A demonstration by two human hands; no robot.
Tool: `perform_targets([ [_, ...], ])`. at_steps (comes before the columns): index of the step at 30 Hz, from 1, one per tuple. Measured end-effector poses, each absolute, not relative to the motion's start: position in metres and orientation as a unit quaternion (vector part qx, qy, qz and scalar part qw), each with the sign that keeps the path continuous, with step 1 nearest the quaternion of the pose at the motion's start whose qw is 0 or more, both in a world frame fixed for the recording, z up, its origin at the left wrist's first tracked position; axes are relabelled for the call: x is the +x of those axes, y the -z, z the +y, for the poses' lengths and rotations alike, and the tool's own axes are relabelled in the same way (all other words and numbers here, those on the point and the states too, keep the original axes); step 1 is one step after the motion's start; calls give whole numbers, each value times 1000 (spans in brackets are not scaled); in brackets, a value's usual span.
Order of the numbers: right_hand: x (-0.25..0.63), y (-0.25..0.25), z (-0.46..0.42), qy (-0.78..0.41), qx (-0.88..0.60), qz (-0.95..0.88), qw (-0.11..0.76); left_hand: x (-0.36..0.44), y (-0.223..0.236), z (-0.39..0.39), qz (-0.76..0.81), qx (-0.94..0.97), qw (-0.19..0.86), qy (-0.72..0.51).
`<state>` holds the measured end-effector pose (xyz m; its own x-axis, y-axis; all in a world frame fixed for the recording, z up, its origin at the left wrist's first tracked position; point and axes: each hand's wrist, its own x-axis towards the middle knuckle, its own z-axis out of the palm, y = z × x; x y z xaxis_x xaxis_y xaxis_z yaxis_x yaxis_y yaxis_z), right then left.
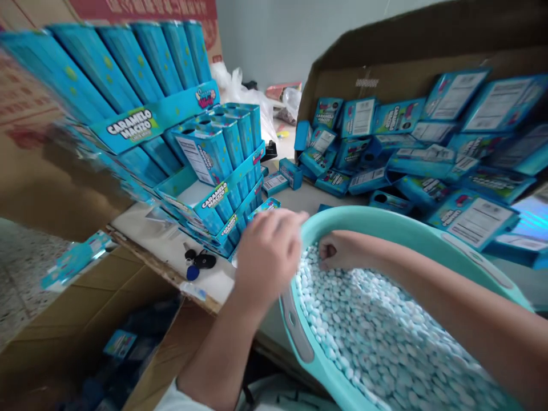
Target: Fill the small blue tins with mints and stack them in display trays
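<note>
A teal plastic basin (385,225) sits in front of me, full of small pale blue and white candy tablets (377,337). My right hand (336,251) is down in the basin at its far left, fingers curled into the tablets. My left hand (268,254) hovers at the basin's left rim, blurred, back towards me, fingers bent; what it holds, if anything, is hidden. Just beyond it lies a small blue box (265,206).
Stacked blue "Caramelo Macizo" display trays (214,171) with upright boxes stand at the left on a white board. A heap of loose blue boxes (428,154) fills an open carton at the back right. Keys (199,262) lie on the board; cardboard boxes lie below left.
</note>
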<state>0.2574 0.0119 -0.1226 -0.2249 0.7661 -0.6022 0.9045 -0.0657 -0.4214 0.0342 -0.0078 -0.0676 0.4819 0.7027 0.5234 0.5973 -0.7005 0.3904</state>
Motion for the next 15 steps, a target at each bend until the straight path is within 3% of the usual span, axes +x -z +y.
perform_targets([
  [4,259,127,13,412,606,677,67,7,84,24,540,794,38,-278],
  [9,260,127,9,410,604,683,34,-1,105,25,547,781,81,-291],
  [15,260,127,9,408,593,694,20,-20,58,-16,495,761,55,-416],
])
